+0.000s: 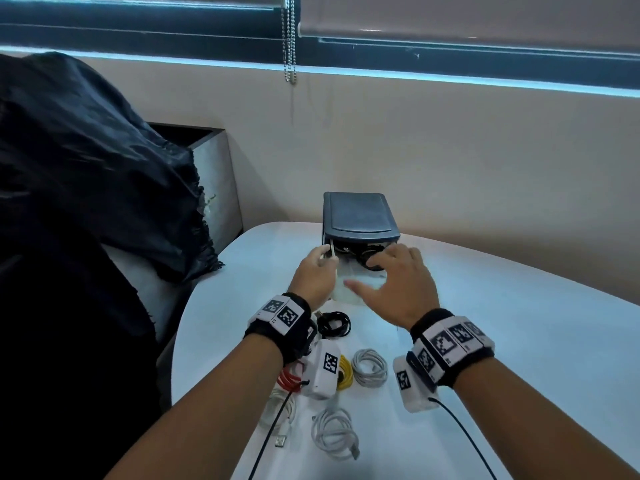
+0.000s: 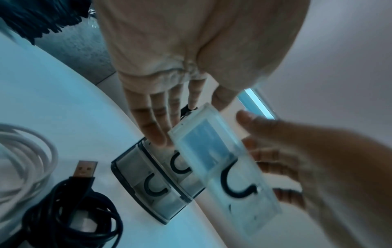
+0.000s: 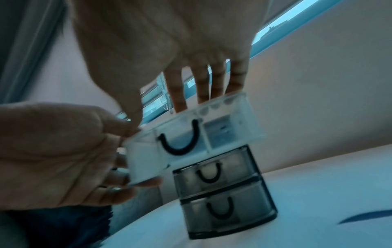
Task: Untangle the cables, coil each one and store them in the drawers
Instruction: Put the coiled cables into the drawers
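A small dark drawer unit [image 1: 358, 216] [image 3: 224, 193] stands on the white table [image 1: 519, 341]. Its clear top drawer [image 1: 349, 289] [image 3: 191, 134] [image 2: 224, 167] is pulled out, and a black cable [image 1: 360, 259] lies inside. My left hand [image 1: 317, 268] grips the drawer's left side, thumb on the rim and fingers [image 3: 127, 181] underneath. My right hand [image 1: 394, 282] reaches over the drawer with straight fingers [image 3: 212, 87] dipping into it onto the cable. The two lower drawers are pushed in. Several coiled cables lie near me: black [image 1: 334, 323] [image 2: 70, 214], white [image 1: 370, 367], yellow [image 1: 344, 375], red [image 1: 291, 377].
Two more white coils [image 1: 334, 433] [image 1: 280, 410] lie at the table's near edge. A black cloth [image 1: 86, 168] covers something bulky left of the table, with a grey box [image 1: 214, 178] behind it. The wall is close behind the drawer unit.
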{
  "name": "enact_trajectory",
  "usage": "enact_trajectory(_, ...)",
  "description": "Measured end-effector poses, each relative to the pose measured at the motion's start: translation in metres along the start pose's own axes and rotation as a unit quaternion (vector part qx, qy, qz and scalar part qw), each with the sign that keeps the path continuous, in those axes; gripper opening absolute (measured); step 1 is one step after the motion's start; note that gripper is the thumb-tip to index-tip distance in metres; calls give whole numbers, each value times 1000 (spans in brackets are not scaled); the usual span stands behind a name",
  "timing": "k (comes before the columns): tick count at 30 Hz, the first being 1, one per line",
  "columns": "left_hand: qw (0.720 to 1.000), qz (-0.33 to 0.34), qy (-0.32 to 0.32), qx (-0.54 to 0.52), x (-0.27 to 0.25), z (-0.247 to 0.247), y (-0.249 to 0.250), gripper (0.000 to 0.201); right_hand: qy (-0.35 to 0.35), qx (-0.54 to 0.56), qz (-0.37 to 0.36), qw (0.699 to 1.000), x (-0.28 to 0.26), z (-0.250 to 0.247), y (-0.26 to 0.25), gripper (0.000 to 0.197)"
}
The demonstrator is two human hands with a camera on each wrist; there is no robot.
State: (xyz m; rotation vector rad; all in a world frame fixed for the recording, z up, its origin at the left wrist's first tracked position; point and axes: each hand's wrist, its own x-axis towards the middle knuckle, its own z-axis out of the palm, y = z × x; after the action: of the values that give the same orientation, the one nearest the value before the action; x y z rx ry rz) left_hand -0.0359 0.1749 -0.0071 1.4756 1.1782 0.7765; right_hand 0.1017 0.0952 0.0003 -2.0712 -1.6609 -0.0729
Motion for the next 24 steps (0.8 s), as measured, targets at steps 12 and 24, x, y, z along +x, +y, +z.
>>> enact_trajectory(12,982,-14,33,184,60,13,-31,57,-180,-30,-68,981,15,-11,25,36)
enact_trajectory(24,990,-56,-49,-116,63,24,-6,37,-185,560,205,781,82,9,74,82)
